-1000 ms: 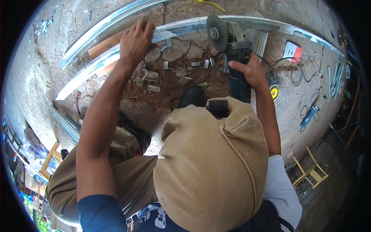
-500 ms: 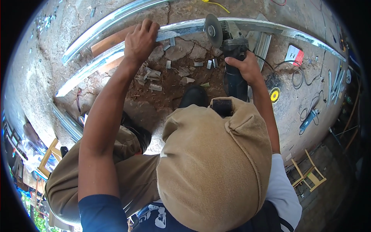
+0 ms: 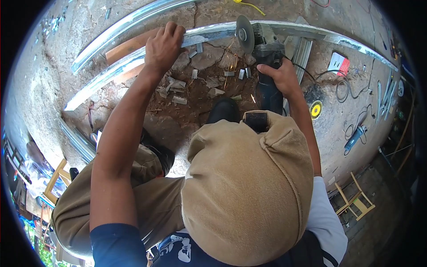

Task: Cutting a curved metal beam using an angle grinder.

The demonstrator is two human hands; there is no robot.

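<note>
A long, narrow metal bar [image 3: 209, 34] runs across the upper part of the view, bowed by the lens. My left hand [image 3: 164, 46] is closed over it, fingers wrapped round its far side. In my right hand [image 3: 282, 78] is a dark angle grinder [image 3: 269, 86], gripped by its body with the thumb on top. Its thin cutting disc [image 3: 245, 34] stands upright against the bar, to the right of my left hand. Orange sparks [image 3: 229, 62] fly down from the disc toward the ground. The exact point of contact is hidden behind the disc.
Short metal offcuts [image 3: 229, 74] lie on broken dirt near my shoe [image 3: 223, 110]. A brown board [image 3: 129, 48] sits under the bar; another metal bar [image 3: 113, 38] lies beyond. At right are a cord [image 3: 342, 91], a yellow-centred disc [image 3: 316, 109] and a blue power tool [image 3: 355, 140].
Sparks now spray below the disc where none showed before. Both hands, the bar and the grinder have stayed almost in place.
</note>
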